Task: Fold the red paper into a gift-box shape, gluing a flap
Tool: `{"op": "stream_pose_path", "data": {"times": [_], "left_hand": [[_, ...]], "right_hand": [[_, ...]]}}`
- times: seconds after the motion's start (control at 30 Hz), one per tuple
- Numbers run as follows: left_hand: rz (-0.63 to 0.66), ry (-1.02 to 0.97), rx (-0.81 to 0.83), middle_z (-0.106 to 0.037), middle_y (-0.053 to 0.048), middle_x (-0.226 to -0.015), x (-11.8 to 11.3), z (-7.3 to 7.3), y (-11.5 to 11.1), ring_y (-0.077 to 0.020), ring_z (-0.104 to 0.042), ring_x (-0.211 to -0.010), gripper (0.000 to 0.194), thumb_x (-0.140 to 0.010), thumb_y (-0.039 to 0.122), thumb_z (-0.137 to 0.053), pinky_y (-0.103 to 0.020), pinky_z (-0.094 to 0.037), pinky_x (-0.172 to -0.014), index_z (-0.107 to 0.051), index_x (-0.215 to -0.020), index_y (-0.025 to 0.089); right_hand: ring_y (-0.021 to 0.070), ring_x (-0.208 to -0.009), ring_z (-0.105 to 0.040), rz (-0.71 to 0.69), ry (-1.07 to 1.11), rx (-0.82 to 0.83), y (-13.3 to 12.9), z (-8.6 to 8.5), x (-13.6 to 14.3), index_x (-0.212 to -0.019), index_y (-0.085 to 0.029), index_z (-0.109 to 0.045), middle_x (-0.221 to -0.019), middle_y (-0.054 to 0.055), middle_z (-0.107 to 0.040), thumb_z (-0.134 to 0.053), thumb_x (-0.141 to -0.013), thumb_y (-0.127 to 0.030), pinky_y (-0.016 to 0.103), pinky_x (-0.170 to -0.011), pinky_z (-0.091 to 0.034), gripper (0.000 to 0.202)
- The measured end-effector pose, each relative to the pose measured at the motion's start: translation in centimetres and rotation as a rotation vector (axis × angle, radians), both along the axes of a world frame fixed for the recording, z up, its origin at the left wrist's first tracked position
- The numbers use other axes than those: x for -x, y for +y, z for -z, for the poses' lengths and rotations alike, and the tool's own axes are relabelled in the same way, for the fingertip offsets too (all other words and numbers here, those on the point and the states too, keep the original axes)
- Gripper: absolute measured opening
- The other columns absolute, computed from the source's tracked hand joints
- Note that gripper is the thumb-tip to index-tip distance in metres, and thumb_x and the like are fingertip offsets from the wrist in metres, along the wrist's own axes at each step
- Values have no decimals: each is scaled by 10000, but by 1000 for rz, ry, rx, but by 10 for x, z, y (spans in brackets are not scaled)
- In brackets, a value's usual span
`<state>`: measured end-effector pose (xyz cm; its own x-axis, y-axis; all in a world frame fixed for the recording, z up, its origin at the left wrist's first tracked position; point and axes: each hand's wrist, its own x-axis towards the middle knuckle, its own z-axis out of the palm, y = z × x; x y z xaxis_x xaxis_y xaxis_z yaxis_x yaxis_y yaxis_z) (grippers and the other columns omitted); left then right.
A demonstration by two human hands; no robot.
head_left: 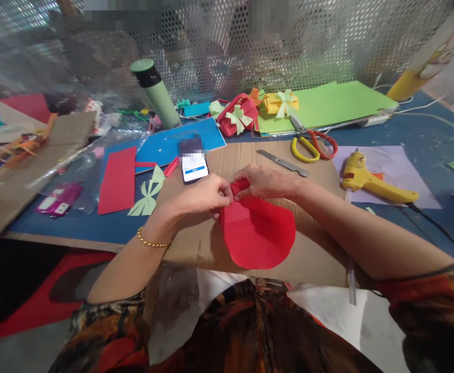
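A red sheet [260, 233] with a rounded lower edge is pinched and gathered at its upper left, above a brown cardboard sheet [199, 241]. My left hand [211, 196] is closed on its gathered left corner. Close beside it, my right hand [253, 181] grips the folded top edge, fingers pressed together. The two hands nearly touch. Just behind them lie a phone [194, 168] with a lit screen, a flat grey metal blade [283, 162] and scissors [314, 146] with yellow and red handles.
A yellow glue gun [376, 181] rests on lilac paper [421, 173] at the right. Behind are green sheets [335, 106], red and yellow paper pieces with bows [239, 118], and a green bottle [159, 96]. Red paper [117, 180] and a pale green bow [148, 194] lie left.
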<state>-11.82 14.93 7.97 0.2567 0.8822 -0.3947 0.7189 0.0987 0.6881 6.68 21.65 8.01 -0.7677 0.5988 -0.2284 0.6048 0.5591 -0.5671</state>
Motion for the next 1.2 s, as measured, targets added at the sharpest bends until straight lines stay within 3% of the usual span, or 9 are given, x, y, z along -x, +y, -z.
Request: {"op": "stream_pose_path", "data": {"times": [0.33, 0.53, 0.7, 0.9, 1.2], "left_hand": [[4, 18, -14, -602, -6, -568, 0, -1, 0, -149, -584, -516, 49, -721, 190, -611, -270, -336, -473, -627, -676, 198], [1, -12, -11, -580, 8, -554, 1, 1, 0, -147, -579, -514, 38, -716, 192, -593, -270, -324, -479, -607, -683, 207], [29, -30, -16, -587, 19, -587, 1, 2, 1, -139, -576, -520, 34, -730, 202, -584, -264, -324, -486, -603, -755, 212], [84, -5, -46, -586, 29, -606, 2, 2, 1, -132, -562, -532, 11, -777, 215, -569, -265, -313, -501, -577, -780, 221], [127, 103, -107, -629, -5, -657, -2, 2, 1, -134, -518, -585, 132, -806, 270, -555, -291, -314, -537, -612, -714, 195]], "right_hand": [[118, -714, -503, -81, 26, 8, 9, 6, -4, -769, -181, -613, -762, -2, -620, -573, -964, -299, 284, -689, -314, 232], [130, -737, -522, -18, 67, -17, 12, 14, -4, -854, -183, -626, -832, 10, -657, -644, -850, -207, 277, -683, -340, 30], [131, -747, -528, 14, 132, -27, 8, 19, -5, -832, -196, -570, -837, 4, -644, -674, -821, -168, 266, -671, -351, 109], [169, -877, -570, 25, 193, -127, 6, 20, -11, -946, -177, -598, -1033, 61, -618, -784, -846, -243, 299, -783, -425, 221], [165, -859, -560, -14, 212, -135, 13, 26, -14, -925, -184, -608, -1000, 46, -625, -735, -842, -164, 294, -752, -399, 153]]}}
